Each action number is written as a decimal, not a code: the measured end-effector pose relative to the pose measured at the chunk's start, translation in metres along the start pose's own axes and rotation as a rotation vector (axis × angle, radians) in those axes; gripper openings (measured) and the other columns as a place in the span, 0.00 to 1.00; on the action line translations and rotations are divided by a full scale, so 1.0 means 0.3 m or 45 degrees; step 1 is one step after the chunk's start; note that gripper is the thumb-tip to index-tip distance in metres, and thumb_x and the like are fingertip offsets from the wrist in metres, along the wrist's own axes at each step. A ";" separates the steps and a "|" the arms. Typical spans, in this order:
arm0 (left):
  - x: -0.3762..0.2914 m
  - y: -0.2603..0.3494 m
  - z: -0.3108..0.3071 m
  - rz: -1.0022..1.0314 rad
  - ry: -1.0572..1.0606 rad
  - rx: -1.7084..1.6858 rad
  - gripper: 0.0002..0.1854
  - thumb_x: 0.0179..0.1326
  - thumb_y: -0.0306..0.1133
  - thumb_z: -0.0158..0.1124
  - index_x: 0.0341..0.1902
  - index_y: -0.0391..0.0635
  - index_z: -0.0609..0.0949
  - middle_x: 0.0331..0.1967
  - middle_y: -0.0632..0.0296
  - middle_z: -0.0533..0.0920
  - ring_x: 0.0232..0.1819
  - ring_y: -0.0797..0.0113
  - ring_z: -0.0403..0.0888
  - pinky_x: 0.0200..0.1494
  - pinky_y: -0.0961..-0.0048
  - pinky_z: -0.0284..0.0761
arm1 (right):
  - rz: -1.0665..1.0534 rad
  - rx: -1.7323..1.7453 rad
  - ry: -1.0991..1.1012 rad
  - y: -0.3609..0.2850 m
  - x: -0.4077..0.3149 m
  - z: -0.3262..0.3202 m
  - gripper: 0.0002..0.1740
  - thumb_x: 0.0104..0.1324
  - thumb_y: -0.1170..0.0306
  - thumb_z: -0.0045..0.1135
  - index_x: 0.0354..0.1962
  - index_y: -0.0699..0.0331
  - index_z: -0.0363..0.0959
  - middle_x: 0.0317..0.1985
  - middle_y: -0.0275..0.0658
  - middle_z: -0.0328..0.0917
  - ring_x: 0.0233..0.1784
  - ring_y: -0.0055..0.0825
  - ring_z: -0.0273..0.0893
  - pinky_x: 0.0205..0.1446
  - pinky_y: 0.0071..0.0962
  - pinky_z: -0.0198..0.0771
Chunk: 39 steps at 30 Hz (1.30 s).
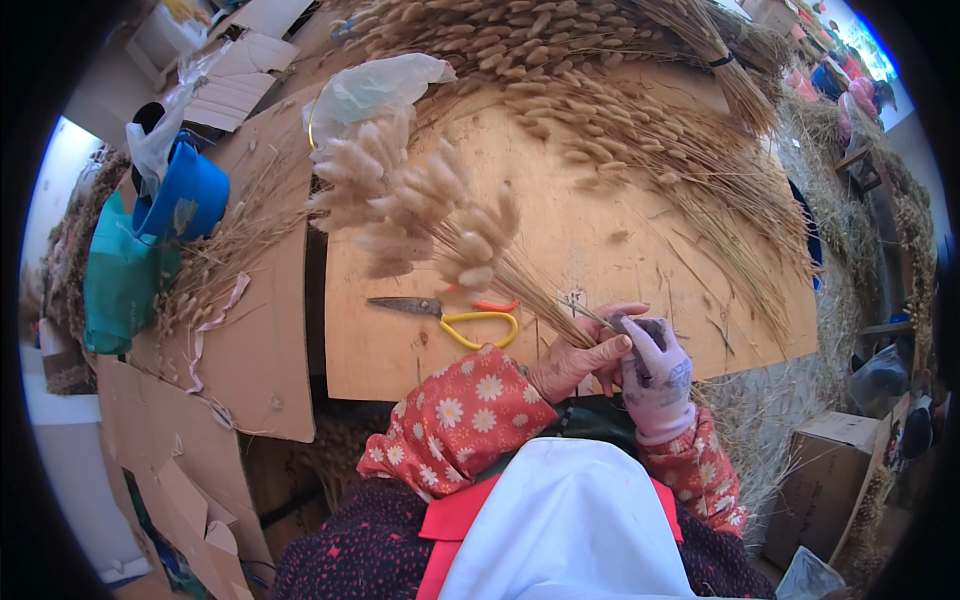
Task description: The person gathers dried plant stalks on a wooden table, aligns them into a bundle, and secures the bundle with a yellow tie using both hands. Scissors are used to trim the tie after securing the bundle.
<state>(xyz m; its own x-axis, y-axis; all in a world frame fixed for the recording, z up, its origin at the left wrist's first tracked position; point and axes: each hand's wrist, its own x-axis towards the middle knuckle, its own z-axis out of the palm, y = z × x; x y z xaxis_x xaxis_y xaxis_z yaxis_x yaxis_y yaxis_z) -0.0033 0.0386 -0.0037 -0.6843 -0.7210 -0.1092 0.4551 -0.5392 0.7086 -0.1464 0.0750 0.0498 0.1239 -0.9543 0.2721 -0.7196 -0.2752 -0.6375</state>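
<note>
My bare left hand (574,360) is closed around the stems of a bunch of dried bunny-tail grass (525,285). Its fluffy heads fan out to the upper left, over the wooden board. My right hand (656,367), in a pale purple work glove, meets the left at the stems' lower end. Its fingers pinch a thin stem (581,306) beside the bunch; the exact grip is partly hidden. Scissors with yellow handles (480,330) lie on the board (420,367) left of my hands. A small red-orange object (496,306) shows just behind them, partly covered by the grass.
A large pile of dried bunny-tail grass (592,124) covers the board's far and right sides. A clear plastic bag (379,86) lies behind the held bunch. On cardboard (262,352) at left stand a blue bucket (184,191) and loose stalks. A cardboard box (821,480) sits lower right.
</note>
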 end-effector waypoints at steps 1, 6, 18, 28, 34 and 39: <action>-0.002 0.000 -0.003 0.003 0.004 0.020 0.33 0.65 0.48 0.60 0.69 0.45 0.64 0.30 0.64 0.80 0.25 0.76 0.79 0.24 0.81 0.78 | -0.010 -0.023 -0.008 0.000 0.000 0.002 0.18 0.57 0.76 0.56 0.47 0.60 0.77 0.37 0.44 0.76 0.35 0.42 0.78 0.35 0.35 0.72; -0.013 -0.005 -0.008 0.025 0.052 0.029 0.34 0.66 0.54 0.56 0.68 0.44 0.66 0.31 0.66 0.79 0.26 0.77 0.79 0.25 0.81 0.78 | -0.089 -0.144 -0.030 0.005 0.001 0.014 0.18 0.56 0.73 0.58 0.47 0.58 0.77 0.34 0.42 0.75 0.33 0.41 0.77 0.34 0.37 0.71; -0.020 0.007 0.013 -0.033 0.203 0.093 0.35 0.68 0.61 0.46 0.65 0.44 0.69 0.28 0.68 0.77 0.22 0.80 0.76 0.21 0.85 0.72 | -0.103 -0.354 -0.088 0.007 -0.014 0.030 0.18 0.56 0.70 0.58 0.46 0.51 0.77 0.33 0.37 0.74 0.34 0.38 0.75 0.37 0.37 0.69; -0.020 0.001 0.008 -0.082 0.252 0.075 0.33 0.69 0.61 0.44 0.62 0.44 0.72 0.27 0.65 0.79 0.18 0.79 0.74 0.20 0.82 0.71 | -0.133 -0.379 -0.140 0.004 -0.014 0.027 0.21 0.53 0.71 0.58 0.47 0.51 0.76 0.32 0.37 0.72 0.34 0.37 0.74 0.37 0.36 0.68; -0.022 -0.007 0.005 -0.157 0.323 -0.008 0.32 0.70 0.60 0.40 0.59 0.45 0.74 0.25 0.66 0.78 0.18 0.80 0.69 0.21 0.81 0.68 | -0.190 -0.301 -0.204 0.005 0.002 0.023 0.23 0.52 0.71 0.57 0.49 0.52 0.74 0.33 0.38 0.72 0.35 0.39 0.74 0.38 0.37 0.68; -0.012 -0.003 -0.004 -0.065 0.267 0.118 0.33 0.71 0.61 0.38 0.58 0.43 0.76 0.17 0.67 0.71 0.20 0.76 0.70 0.23 0.79 0.70 | -0.048 0.101 -0.192 0.036 -0.006 -0.004 0.21 0.58 0.74 0.54 0.51 0.59 0.72 0.39 0.46 0.74 0.36 0.46 0.76 0.38 0.41 0.71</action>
<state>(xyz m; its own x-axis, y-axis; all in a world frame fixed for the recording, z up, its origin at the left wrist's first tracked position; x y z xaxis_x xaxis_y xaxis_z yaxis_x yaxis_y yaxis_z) -0.0006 0.0412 -0.0047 -0.5670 -0.7739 -0.2822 0.3623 -0.5419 0.7583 -0.1553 0.0740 0.0431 0.2557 -0.9480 0.1894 -0.6569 -0.3141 -0.6854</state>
